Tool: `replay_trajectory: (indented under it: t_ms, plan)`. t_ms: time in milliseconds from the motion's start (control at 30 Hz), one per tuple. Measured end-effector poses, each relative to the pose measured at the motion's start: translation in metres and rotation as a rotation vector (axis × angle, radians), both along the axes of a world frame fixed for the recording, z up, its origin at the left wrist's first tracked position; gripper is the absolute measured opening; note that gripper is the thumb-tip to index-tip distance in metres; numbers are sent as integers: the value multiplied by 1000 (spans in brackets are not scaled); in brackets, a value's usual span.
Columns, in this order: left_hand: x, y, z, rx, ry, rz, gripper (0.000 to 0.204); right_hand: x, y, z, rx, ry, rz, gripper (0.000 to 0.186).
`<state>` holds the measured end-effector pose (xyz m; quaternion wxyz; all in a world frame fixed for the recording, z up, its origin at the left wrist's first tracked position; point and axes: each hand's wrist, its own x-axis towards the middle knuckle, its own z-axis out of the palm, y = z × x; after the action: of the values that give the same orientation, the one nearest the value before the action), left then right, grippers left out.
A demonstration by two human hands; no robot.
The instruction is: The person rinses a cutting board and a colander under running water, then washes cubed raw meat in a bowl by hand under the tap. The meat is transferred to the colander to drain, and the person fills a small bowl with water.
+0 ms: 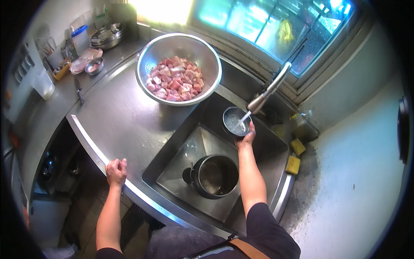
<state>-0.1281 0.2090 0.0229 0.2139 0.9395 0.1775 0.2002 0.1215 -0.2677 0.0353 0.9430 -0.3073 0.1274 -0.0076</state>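
Note:
My right hand (246, 137) grips a small metal bowl (226, 124) by its side, under the tap (258, 102). Water runs from the tap into the bowl, and the water inside is bubbling. Below them, a dark metal pot (199, 183) with a handle on its left side stands in the sink (181, 162). My left hand (116, 172) is closed at the front edge of the steel counter (108, 112), its fingers curled over the edge and the thumb up. Behind the sink a large metal colander (209, 56) holds raw pink meat chunks (177, 80).
Two yellow sponges (293, 165) lie on the sink's right rim, near a clear bottle (305, 125). At the left back are a knife (79, 90), a small metal bowl (94, 66), a bag of meat (85, 60), a blue-lidded container (80, 39) and stacked metal bowls (107, 38). A window is behind.

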Motion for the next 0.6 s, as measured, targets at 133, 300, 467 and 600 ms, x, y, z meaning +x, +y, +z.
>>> replay_trajectory:
  t_ms: [133,300,467,600]
  plan:
    - [2,-1,1,-5,-11,6,45,0,-4,-2,21,-33,30,55]
    - [1,-1,7,-12,-16,4,46,-3,2,-1,10,-26,-40,54]
    - [-1,2,8,-16,-3,2,45,-7,6,2,26,-36,-24,51]
    - [0,-1,5,-29,8,14,45,-3,0,-5,45,-45,-61,50]
